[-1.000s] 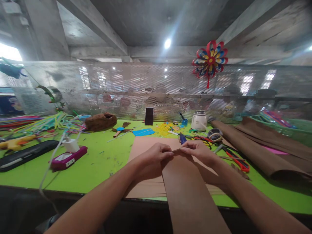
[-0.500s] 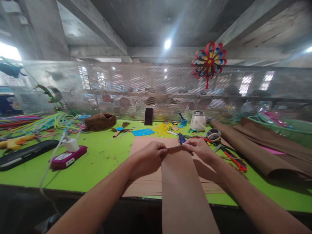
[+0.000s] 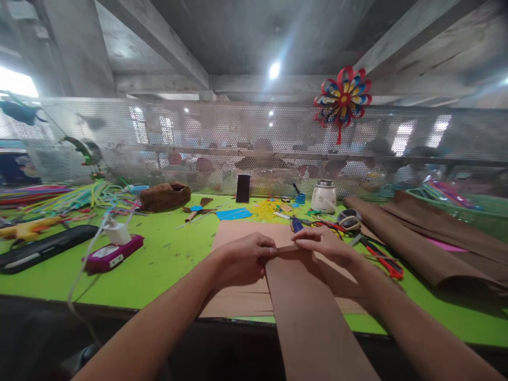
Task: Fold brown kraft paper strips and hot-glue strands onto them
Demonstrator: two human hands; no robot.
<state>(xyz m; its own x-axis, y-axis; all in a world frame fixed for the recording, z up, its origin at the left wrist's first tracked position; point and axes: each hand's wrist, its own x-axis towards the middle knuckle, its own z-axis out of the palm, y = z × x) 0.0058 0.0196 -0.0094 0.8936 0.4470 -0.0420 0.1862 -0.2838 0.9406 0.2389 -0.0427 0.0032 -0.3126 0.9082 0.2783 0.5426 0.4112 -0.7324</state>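
Observation:
A long strip of brown paper [image 3: 309, 307] runs from between my hands down past the table's front edge. Its far end is folded over into a narrow band. My left hand [image 3: 248, 258] is closed on the left corner of that fold, thumb on top. The right corner is pinched by my right hand [image 3: 323, 242], fingers bent over the edge. Beneath the strip lie flat sheets of lighter brown paper [image 3: 232, 304]. Just behind my right fingers is a dark blue object [image 3: 296, 224], partly hidden.
On the green table [image 3: 166, 280] a purple power strip [image 3: 115, 255] with a white plug lies left. A red utility knife [image 3: 383, 259], tape roll [image 3: 349, 219] and rolled brown paper [image 3: 413, 248] lie right. A phone [image 3: 243, 189] and white pot [image 3: 323, 197] stand behind.
The strip's near end has swung to the right. Its folded end has tipped so the band's face shows more. Both hands stay at the corners, with small finger shifts.

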